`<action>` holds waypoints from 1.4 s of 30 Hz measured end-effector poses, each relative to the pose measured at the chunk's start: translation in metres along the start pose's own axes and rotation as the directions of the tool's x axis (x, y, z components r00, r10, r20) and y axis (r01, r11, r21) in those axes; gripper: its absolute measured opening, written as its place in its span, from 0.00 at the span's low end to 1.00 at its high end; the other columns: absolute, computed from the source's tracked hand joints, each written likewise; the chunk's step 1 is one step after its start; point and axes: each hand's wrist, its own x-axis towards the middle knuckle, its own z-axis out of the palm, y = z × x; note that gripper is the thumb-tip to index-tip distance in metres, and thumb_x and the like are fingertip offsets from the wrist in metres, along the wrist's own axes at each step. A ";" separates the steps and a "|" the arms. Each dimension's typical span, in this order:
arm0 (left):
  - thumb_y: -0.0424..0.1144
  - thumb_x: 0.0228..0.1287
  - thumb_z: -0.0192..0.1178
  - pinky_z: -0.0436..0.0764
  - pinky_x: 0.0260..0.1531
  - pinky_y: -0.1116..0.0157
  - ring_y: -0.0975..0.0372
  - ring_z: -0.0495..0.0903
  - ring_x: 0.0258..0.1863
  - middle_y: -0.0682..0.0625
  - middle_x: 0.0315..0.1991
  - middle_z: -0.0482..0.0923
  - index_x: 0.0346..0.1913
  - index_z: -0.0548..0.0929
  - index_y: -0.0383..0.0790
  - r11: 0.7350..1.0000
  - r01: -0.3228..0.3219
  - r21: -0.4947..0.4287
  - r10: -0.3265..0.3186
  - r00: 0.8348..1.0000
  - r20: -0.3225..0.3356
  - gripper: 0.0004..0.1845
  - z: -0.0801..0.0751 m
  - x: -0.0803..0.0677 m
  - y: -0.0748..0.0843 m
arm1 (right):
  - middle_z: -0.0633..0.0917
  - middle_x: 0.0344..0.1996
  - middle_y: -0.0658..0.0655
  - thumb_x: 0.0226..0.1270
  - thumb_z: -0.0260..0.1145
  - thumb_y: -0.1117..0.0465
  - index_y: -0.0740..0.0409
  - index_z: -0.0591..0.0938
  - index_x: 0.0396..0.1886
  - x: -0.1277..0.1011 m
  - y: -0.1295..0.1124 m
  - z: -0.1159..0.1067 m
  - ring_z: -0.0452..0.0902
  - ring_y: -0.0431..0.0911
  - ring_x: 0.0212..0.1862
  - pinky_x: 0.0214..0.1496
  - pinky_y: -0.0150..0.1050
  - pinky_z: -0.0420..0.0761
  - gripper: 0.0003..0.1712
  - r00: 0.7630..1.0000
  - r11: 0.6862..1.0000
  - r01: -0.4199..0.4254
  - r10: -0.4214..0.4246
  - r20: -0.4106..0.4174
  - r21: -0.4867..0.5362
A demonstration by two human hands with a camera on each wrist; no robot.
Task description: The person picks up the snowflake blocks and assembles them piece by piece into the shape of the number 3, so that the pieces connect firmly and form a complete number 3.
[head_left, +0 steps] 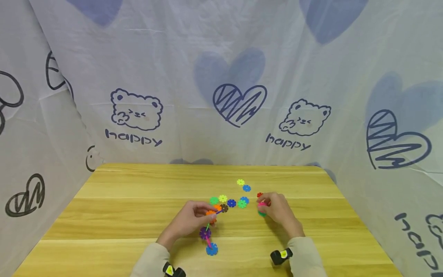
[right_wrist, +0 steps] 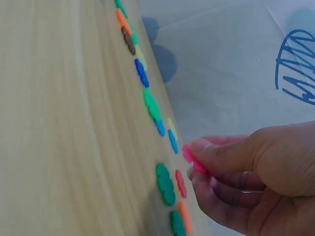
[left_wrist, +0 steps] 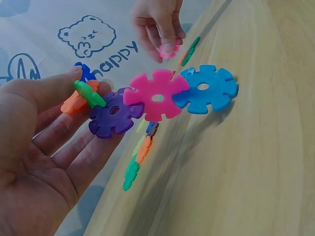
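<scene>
The snowflake-disc chain of blue, pink, purple, green and orange discs is pinched at its orange end by the left hand, its long axis running toward the person, blue end on the counter. The right hand, to its right, pinches a pink disc in its fingers.

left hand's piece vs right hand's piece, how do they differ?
The left hand grips a chain of joined discs: orange, green, purple, pink and light blue. The right hand pinches one pink disc alone.
The chain runs from the left hand to its light blue end on the table; the pink disc sits wholly at the right hand's fingertips.
Both are flat, notched plastic discs.
</scene>
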 end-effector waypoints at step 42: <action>0.37 0.71 0.65 0.87 0.43 0.69 0.49 0.90 0.42 0.35 0.42 0.89 0.54 0.86 0.31 0.999 -0.016 -0.034 0.017 0.999 0.027 0.14 0.001 0.000 0.003 | 0.89 0.32 0.61 0.70 0.68 0.71 0.64 0.86 0.51 -0.008 -0.065 0.019 0.86 0.46 0.29 0.37 0.49 0.90 0.12 0.974 0.911 0.129 -0.191 0.125 0.391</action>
